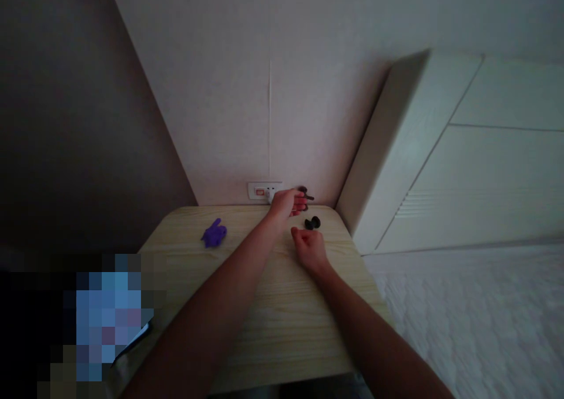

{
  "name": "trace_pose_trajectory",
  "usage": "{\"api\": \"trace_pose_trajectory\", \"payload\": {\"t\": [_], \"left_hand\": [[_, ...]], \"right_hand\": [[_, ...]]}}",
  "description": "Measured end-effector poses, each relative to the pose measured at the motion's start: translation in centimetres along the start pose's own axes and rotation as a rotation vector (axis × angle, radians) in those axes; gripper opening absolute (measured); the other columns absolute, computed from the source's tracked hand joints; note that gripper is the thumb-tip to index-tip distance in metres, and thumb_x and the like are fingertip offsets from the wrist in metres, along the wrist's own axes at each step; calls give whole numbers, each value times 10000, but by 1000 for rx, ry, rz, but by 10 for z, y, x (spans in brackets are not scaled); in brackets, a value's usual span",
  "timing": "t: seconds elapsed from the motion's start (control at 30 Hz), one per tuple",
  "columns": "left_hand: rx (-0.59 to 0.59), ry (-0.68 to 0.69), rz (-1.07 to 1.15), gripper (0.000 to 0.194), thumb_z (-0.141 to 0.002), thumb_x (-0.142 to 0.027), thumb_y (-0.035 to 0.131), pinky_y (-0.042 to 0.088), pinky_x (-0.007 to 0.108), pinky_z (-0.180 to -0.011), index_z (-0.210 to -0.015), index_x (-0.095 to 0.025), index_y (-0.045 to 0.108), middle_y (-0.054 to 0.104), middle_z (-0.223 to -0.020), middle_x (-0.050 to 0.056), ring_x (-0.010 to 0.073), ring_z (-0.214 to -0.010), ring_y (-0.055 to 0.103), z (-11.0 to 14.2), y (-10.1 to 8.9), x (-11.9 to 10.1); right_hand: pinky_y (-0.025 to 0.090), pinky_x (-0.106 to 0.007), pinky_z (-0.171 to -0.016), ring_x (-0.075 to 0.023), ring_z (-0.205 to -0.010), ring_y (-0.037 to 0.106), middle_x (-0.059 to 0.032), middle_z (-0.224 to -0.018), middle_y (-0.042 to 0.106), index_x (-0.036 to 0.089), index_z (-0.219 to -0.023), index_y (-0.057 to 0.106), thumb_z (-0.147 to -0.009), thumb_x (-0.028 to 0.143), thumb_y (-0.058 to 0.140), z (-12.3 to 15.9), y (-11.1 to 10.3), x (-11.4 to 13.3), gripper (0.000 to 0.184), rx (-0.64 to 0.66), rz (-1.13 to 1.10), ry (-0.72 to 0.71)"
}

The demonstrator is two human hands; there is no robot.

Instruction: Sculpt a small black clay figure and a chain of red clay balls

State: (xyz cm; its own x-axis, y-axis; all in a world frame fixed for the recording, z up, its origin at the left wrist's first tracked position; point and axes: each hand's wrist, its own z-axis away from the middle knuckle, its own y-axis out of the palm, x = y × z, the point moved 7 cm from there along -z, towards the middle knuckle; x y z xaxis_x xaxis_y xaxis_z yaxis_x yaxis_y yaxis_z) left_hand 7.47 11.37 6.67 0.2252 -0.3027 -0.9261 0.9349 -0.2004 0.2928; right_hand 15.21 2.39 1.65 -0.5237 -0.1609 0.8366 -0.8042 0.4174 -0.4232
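My left hand (287, 203) reaches to the back of the wooden table, near the wall, with its fingers curled around a small dark object with thin prongs (304, 191). Its kind is unclear in the dim light. My right hand (311, 248) is closed in a fist over the table, nearer to me. Whatever lies inside those fingers, if anything, is hidden. Just beyond the right fist sits a small black object with two rounded ends (312, 223). A purple toy-like figure (214, 234) lies farther left on the tabletop (255, 334).
A wall socket (253, 191) with a red switch and a white plug (270, 195) is behind my left wrist. The pale headboard (440, 170) and a quilted mattress (467, 317) stand at the right. A lit, pixelated area (108, 314) covers the lower left.
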Motion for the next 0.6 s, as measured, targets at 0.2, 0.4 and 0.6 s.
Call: {"api": "trace_pose_trajectory", "payload": {"t": [0.2,0.4,0.6], "left_hand": [[-70,102,14,182,-876,-151,601,426,278,-573,-716,-147,688,724,-706,84,144,-551,612,-26,17,-22],[-151,275,45,178,-858,-155,581,375,244,-525,-709,-155,677,672,-624,45,129,-521,584,-39,11,-44],[-214,476,72,332,-855,-191,552,254,227,-483,-523,-189,540,422,-430,-39,85,-430,350,-18,-25,-46]], "right_hand": [[341,-276,-522,-127,-487,434,12,-490,552,197,-568,652,-841,599,668,0,11,-1,486,61,-49,3],[250,-286,-476,-102,-422,314,44,-407,355,230,-423,430,-930,675,533,-1,18,-2,682,101,-61,15],[216,-325,-508,-116,-409,281,29,-411,314,251,-423,347,-1013,509,415,5,25,10,648,161,125,-30]]}}
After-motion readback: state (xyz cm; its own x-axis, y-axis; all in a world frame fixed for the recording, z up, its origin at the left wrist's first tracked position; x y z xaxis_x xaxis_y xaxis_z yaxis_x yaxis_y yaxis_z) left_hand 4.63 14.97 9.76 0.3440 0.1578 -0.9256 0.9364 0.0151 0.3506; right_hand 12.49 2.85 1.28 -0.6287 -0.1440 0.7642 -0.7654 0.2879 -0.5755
